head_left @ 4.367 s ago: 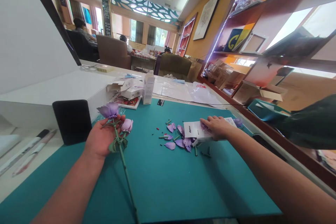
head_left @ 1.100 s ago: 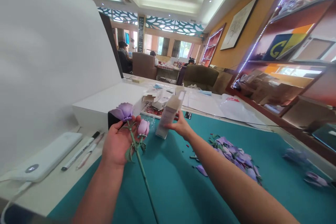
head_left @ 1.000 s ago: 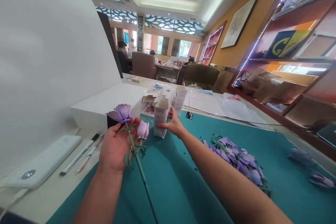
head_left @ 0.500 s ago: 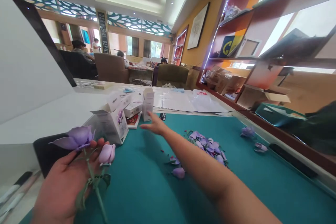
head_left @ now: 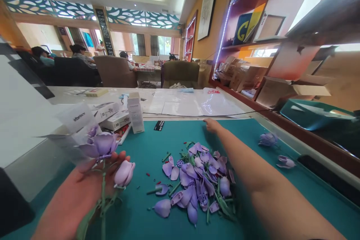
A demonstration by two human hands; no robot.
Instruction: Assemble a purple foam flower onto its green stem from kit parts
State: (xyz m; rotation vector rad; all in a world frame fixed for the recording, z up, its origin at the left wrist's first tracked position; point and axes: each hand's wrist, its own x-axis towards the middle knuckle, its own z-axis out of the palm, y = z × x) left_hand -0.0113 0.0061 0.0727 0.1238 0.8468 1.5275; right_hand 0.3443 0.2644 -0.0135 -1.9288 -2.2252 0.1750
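My left hand (head_left: 81,195) cradles a lilac artificial rose, its stem lying across the palm, with an open bloom (head_left: 102,146) and a bud (head_left: 124,173) above the fingers. A blurred white printed box (head_left: 75,118) hangs close behind the bloom, and no hand visibly holds it. My right hand (head_left: 212,124) reaches empty to the far edge of the teal cutting mat (head_left: 140,210), fingers extended. Under that arm lies a heap of loose lilac petals and green stem pieces (head_left: 197,180). Two lilac flower heads (head_left: 268,139) rest on the mat's right side.
A tall white box (head_left: 135,112) and flat white boxes (head_left: 109,118) stand beyond the mat. White sheets (head_left: 182,107) cover the table behind. Shelves with cardboard boxes (head_left: 247,75) and a teal basket (head_left: 316,114) line the right. Seated people (head_left: 80,56) work farther back.
My right hand has moved farther out and right, toward the mat's far edge. The white box now appears blurred and farther left. The view has tipped down, bringing the petal heap nearer.
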